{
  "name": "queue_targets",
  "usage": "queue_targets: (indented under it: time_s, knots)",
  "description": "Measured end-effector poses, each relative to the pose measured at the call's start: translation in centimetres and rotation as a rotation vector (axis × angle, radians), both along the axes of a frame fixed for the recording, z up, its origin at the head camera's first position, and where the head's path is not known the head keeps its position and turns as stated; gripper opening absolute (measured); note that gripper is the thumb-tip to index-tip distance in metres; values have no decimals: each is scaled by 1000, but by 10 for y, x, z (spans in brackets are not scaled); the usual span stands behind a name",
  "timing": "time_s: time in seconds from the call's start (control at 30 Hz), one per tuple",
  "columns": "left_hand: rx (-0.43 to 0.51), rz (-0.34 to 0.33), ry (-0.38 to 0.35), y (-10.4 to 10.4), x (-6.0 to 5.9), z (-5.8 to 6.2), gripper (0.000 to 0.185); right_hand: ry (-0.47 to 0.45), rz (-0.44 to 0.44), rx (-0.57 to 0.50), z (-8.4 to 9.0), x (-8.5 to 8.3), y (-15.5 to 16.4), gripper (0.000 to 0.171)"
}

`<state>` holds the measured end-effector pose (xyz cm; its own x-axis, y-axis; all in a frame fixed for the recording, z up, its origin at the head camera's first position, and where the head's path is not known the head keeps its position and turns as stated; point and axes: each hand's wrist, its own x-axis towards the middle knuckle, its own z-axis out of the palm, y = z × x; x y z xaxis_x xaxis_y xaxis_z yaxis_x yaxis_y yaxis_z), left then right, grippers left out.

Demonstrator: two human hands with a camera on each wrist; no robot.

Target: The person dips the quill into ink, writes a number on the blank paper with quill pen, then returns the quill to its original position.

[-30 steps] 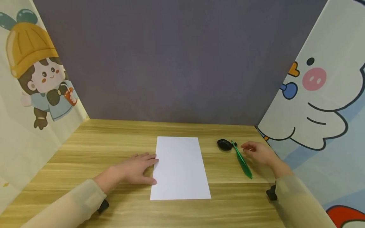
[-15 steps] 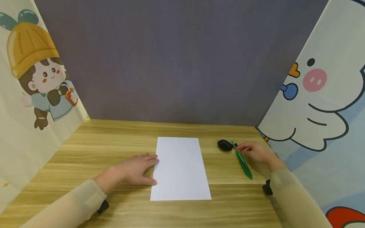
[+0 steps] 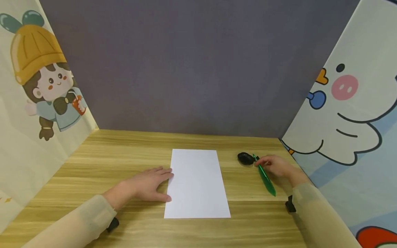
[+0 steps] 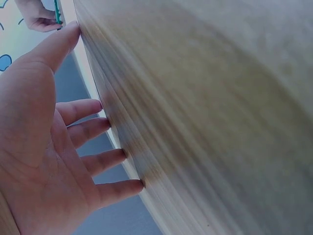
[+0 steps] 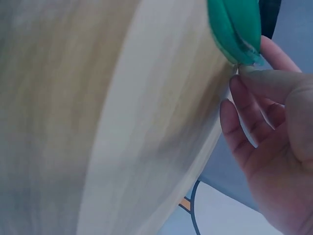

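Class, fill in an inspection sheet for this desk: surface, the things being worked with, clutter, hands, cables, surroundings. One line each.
Surface: wooden table, light grain.
Job's things: green feather pen lying flat, its tip end beside a small black object; white sheet of paper lying flat mid-table.
Clutter: nothing seen.
Hands: left hand flat, fingers at the paper's left edge; right hand pinches the pen near its tip end.
Cables: nothing seen.
Surroundings: grey back wall; cartoon panels on both sides.
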<state>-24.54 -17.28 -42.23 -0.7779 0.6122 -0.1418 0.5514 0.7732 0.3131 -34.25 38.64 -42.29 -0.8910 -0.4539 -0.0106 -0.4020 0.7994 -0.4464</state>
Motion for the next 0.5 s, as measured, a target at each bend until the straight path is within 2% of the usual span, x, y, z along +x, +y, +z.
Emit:
queue_targets:
  time_s: [0.2,0.5]
  knots:
    - [-7,11,-1,0,0,2,95,44,-4,55,-3,-2,-3,33]
    - [-18,12,-9,1,1,2,95,44,-14,63,-3,-1,-5,31]
